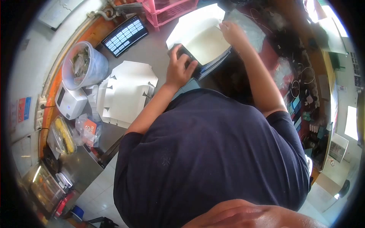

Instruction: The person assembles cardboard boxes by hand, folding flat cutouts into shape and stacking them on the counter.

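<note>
A partly folded cardboard box [211, 43], white inside with a dark outer side, stands in front of me at the table's edge. Its far flap [197, 19] is tilted up. My left hand [180, 68] grips the dark near-left wall, with fingers bent over its edge. At the far right corner, my right hand [232, 34] pinches the box's edge; the fingertips are partly hidden. Layered edges of a stack [215, 66] show below the box. To the left of my left hand lie several flat white box blanks [127, 89] with cut slots and corners.
A tablet [124, 36] leans at the back beside a pink plastic rack [171, 11]. On the left are a plastic bucket [99, 62] holding paper-like scraps, a small white printer-like device [71, 100] and bagged items [89, 129]. Clear plastic [247, 28] lies right of the box.
</note>
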Demonstrator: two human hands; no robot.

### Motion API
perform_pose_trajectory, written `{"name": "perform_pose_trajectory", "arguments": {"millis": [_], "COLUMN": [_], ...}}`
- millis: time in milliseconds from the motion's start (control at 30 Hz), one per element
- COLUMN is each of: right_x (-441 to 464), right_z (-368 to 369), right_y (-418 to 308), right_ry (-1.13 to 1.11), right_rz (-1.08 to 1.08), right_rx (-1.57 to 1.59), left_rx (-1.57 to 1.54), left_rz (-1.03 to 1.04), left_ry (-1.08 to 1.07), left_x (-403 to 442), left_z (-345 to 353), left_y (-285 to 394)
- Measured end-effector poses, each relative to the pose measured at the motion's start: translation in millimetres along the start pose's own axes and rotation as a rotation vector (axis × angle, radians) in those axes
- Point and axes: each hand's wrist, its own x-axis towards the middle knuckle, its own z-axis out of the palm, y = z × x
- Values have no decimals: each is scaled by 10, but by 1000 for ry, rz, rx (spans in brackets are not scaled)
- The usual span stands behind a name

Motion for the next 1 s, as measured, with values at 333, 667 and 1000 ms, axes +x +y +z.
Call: {"name": "perform_pose_trajectory", "arguments": {"millis": [333,667,1000], "right_x": [-433,-298,-237], "right_z": [-144,-6,1], "right_y": [-336,-286,-231], "right_ry": [-380,-387,-429], "right_rz": [491,546,507], "right_rx": [704,794,698], "left_rx": [-334,-10,114], "left_rz": [-299,-493,-417], "left_ry": [268,156,258], "left_x": [688,1023,921], "left_z": [-32,-341,-191], "left_y": [-423,-361,-471]}}
